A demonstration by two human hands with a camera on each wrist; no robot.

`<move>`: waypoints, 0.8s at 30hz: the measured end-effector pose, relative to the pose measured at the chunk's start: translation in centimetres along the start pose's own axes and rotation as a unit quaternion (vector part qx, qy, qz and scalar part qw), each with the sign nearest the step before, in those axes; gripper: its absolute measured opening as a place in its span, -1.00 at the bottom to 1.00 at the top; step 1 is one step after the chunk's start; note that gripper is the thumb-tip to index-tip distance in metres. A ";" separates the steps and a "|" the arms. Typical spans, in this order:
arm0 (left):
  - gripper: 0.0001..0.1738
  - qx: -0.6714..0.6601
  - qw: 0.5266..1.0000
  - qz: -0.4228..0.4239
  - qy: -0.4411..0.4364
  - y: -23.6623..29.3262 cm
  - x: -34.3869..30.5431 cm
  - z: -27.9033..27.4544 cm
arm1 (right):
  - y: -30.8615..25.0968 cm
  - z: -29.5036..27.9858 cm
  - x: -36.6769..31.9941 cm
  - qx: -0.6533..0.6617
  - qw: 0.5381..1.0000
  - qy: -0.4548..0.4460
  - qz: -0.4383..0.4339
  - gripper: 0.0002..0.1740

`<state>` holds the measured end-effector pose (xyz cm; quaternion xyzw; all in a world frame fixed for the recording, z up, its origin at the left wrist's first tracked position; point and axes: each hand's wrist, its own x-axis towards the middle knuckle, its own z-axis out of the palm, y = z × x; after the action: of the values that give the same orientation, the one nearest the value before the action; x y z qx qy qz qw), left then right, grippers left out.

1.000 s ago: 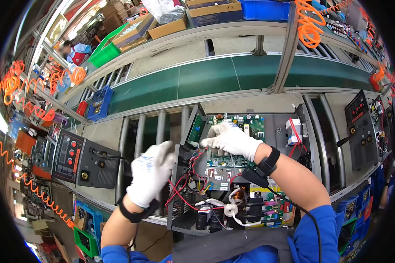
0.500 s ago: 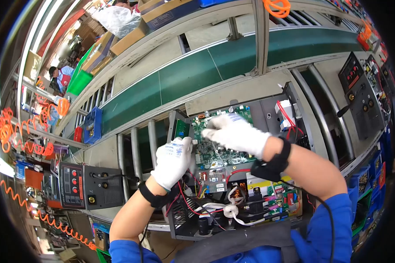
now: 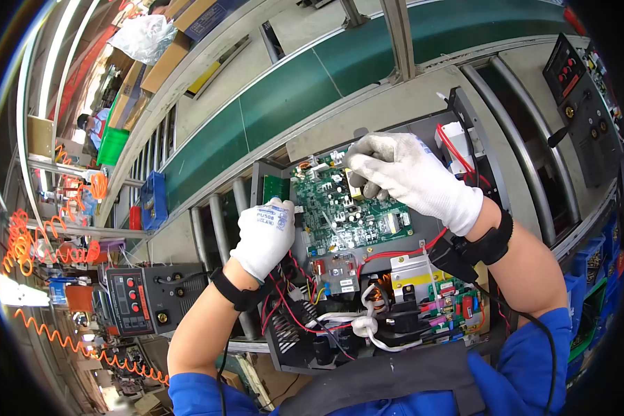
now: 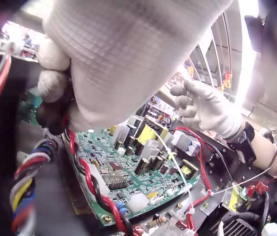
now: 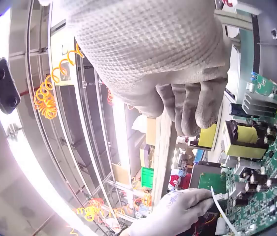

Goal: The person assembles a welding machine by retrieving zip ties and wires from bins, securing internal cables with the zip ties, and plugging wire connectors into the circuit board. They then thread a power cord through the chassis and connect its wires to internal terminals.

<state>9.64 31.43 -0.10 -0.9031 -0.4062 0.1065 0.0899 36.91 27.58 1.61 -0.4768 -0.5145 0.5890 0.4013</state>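
Observation:
A large green circuit board [image 3: 353, 222] lies inside an open grey metal chassis [image 3: 284, 360]. At the board's left edge is my white-gloved left hand [image 3: 265, 232], its fingers curled by the chassis side. A twisted red-and-black wire [image 4: 87, 177] runs out from under those fingers, which pinch it; the wire's end is hidden. My right hand [image 3: 412, 170], also gloved, hovers over the board's far right part. Its fingers [image 5: 205, 105] are loosely bent with nothing visible in them. A yellow-wrapped transformer [image 5: 244, 140] stands on the board below that hand.
Red wires [image 3: 405, 254] and a white cable bundle [image 3: 364, 324] cross the chassis front. Metal rollers [image 3: 516, 152] flank the chassis. Another unit with a control panel [image 3: 128, 301] stands left, and a similar unit [image 3: 582, 114] right. A green conveyor belt [image 3: 277, 114] runs behind.
My left hand has come in from the left to the board's left edge. The right hand has drawn away from the board's left part towards the right. The head view has turned.

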 end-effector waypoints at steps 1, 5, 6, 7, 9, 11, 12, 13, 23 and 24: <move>-0.90 0.008 1.000 0.005 -0.005 0.0 0.1 0.1 | 0.1 -0.1 0.1 0.003 1.000 -0.001 0.002 -0.70; -0.91 0.003 0.999 0.036 0.006 -0.2 0.9 0.3 | 0.4 0.0 0.0 -0.011 1.000 -0.008 -0.008 -0.69; -0.92 0.007 0.999 0.050 0.005 -0.3 1.1 0.6 | 0.3 0.2 0.0 0.014 1.000 0.008 -0.021 -0.68; -0.94 0.012 0.998 0.064 0.004 -0.4 1.2 0.9 | 0.4 0.4 -0.2 0.041 0.998 0.024 -0.034 -0.67; -0.92 0.015 0.998 0.051 -0.018 -0.2 1.5 1.0 | 0.4 0.4 -0.2 0.047 0.998 0.028 -0.020 -0.67; -0.89 -0.007 0.999 0.043 -0.012 -0.4 1.6 1.3 | 0.2 0.3 -0.3 0.063 0.997 0.030 -0.019 -0.67; -0.86 -0.014 0.999 0.029 -0.029 -0.6 1.8 1.4 | -0.1 0.4 -0.6 0.049 0.998 0.032 -0.034 -0.69; -0.86 -0.047 0.999 0.022 -0.013 -0.6 1.6 1.2 | 0.5 0.4 -0.4 0.068 0.996 0.024 -0.050 -0.71; -0.69 -0.201 0.962 -0.061 0.176 -0.7 -6.9 -7.5 | 0.3 2.0 -0.1 -0.156 0.984 -0.030 -0.080 -0.74; -0.67 -0.197 0.968 -0.063 0.140 -1.1 -9.2 -8.6 | 0.7 3.2 0.2 -0.207 0.963 -0.072 -0.154 -0.73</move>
<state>5.17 24.63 9.51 -0.8816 -0.4586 -0.1086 -0.0271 33.74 26.97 0.97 -0.4205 -0.7201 0.4334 0.3419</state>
